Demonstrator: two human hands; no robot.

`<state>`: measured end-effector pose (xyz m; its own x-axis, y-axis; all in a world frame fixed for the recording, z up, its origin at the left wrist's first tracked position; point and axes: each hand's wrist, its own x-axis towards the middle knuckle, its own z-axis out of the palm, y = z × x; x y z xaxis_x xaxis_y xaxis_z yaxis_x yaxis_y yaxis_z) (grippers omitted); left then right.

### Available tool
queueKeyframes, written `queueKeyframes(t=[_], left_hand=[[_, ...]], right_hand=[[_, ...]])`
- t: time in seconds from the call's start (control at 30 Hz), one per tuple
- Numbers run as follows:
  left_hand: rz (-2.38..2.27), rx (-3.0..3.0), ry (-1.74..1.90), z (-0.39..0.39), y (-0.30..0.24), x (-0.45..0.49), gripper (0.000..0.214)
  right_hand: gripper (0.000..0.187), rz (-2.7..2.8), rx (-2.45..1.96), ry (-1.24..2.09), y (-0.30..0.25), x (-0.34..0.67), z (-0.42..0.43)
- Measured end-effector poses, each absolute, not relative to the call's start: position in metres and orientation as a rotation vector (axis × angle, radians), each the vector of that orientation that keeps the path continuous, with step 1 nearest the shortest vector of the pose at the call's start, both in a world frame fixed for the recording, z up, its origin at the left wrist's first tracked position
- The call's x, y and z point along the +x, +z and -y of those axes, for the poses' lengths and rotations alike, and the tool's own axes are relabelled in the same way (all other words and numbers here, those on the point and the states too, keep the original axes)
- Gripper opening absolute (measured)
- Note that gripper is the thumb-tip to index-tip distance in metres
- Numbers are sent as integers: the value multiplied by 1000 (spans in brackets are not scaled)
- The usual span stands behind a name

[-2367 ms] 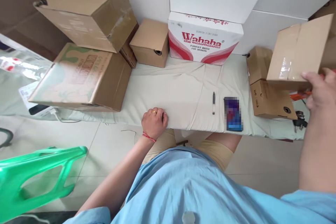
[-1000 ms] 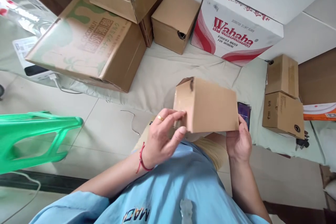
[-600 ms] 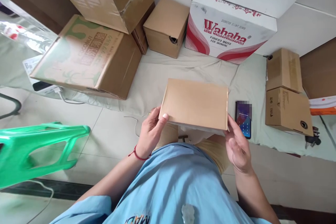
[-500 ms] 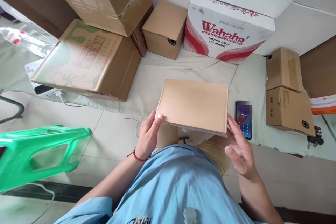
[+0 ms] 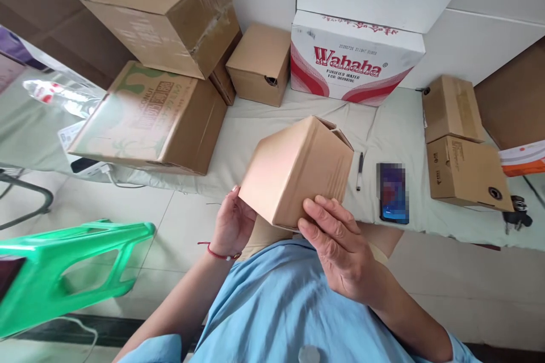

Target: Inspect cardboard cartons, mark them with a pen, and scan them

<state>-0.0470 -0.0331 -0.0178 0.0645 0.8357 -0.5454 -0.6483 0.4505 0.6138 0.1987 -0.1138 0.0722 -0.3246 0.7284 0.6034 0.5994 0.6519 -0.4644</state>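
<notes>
A plain brown cardboard box (image 5: 279,167) is tilted and turned in front of my body, one corner toward me. At its lower left corner, my left hand (image 5: 234,224) grips the edge, with the fingers partly hidden behind it. Against the ridged side face on the right lie the fingers of my right hand (image 5: 336,244), so the box is held between both hands. Flap edges show slightly parted at its far right end. Just right of the box, a black pen (image 5: 360,172) and a phone (image 5: 393,193) lie on the cloth-covered surface (image 5: 238,130).
Stacked cartons (image 5: 187,119) stand at the left, with a small brown box (image 5: 259,65) and a white-and-red Wahaha carton (image 5: 355,62) at the back. Two small boxes (image 5: 464,173) and keys (image 5: 517,212) are at the right. A green stool (image 5: 80,238) stands lower left.
The box has been turned and tilted, bringing its ridged side into view. My right hand has moved left from its right edge onto that side. The pen has come into sight.
</notes>
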Motion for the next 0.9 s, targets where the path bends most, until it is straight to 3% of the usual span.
queueKeyframes(t=[0.13,0.4,0.67,0.9], left_hand=[[-970,138,1126,36,-17,-49,24],[-956,363,1184,39,5,-54,43],[-1041,1007,1123,56,50,-54,39],[-1123,1474,972,60,39,-46,55]], right_hand=[[78,2031,-1026,213,71,197,115],[78,1761,-1201,324,73,223,115],[62,1028,-1379,798,33,258,102],[56,866,-1514,722,7,258,98]])
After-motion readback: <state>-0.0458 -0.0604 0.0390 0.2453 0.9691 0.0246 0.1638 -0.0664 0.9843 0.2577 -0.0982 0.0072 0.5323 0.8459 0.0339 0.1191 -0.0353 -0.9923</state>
